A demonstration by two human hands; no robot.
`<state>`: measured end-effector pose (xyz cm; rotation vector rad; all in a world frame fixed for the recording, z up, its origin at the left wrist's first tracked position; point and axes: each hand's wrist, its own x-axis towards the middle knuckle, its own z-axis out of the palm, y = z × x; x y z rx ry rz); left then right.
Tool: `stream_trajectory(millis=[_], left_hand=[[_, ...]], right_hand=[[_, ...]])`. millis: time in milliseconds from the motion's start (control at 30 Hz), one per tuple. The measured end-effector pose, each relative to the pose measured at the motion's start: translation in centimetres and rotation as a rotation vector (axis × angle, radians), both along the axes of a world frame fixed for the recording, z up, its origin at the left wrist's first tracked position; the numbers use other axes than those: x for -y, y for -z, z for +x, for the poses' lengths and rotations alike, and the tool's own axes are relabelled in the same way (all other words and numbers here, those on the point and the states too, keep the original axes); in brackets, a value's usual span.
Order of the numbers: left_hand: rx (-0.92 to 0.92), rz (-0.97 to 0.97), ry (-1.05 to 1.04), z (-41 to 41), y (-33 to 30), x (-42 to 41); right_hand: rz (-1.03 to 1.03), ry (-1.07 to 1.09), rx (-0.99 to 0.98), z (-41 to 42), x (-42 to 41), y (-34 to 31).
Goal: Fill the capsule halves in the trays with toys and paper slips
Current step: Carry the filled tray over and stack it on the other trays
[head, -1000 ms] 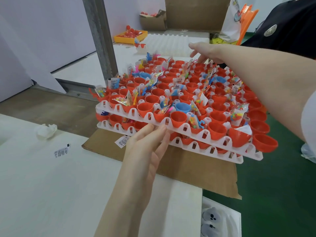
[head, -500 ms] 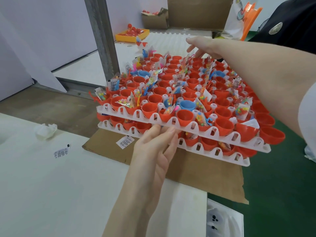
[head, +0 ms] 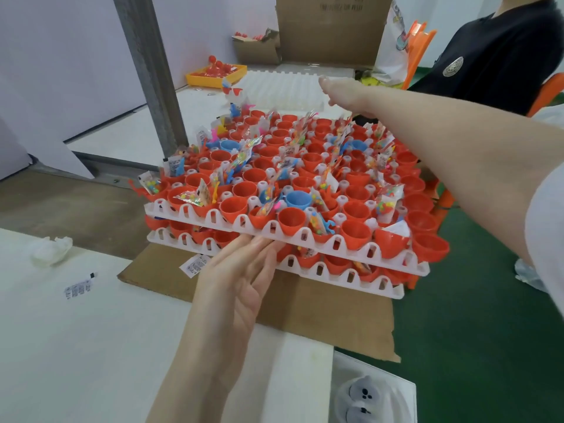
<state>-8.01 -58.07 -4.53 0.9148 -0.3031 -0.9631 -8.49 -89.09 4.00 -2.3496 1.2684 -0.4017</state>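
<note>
Steadying the upper tray (head: 305, 236) at 6 o'clock, the flat left hand (head: 241, 276) grasps nothing; right hand's (head: 345, 93) grip unclear; many cups (head: 291, 219) remain unfilled.

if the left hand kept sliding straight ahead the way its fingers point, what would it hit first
Probably the red plastic capsule halves in the lower white plastic tray: the left hand lies flat, fingertips already between the two stacked trays, under the upper white tray. Depth in that gap is unclear.
</note>
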Motion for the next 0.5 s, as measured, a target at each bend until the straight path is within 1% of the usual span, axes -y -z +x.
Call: stream_trajectory(millis=[100, 200, 233, 333, 400, 467, 500], left_hand=[[-0.014, 0.013, -0.001, 0.0, 0.1, 0.2], [-0.021, 0.132, -0.073, -0.1, -0.2, 0.6], [-0.005, 0.186, -0.097, -0.1, -0.5, 0.7], [0.144, 0.297, -0.152, -0.6, -1.6, 0.2], [0.253, 0.326, -0.163, -1.2, -2.1, -1.4], [0.346, 0.327, -0.184, -1.5, -2.6, -4.5], [0.361, 0.324, -0.209, -1.7, -2.8, -6.6]], right_hand=[[-0.041, 0.038, 0.098, -1.7, -0.8, -0.5], [-0.106, 0.073, 0.214, -3.6, -2.8, -1.3], [-0.127, 0.086, 0.264, -4.4, -3.9, -1.7], [-0.184, 0.103, 0.484, -6.8, -8.6, -3.5], [-0.197, 0.041, 0.643, -8.1, -13.3, -4.0], [-0.182, -0.084, 0.766, -8.7, -18.9, -3.3], [-0.138, -0.167, 0.804, -8.6, -21.7, -2.6]])
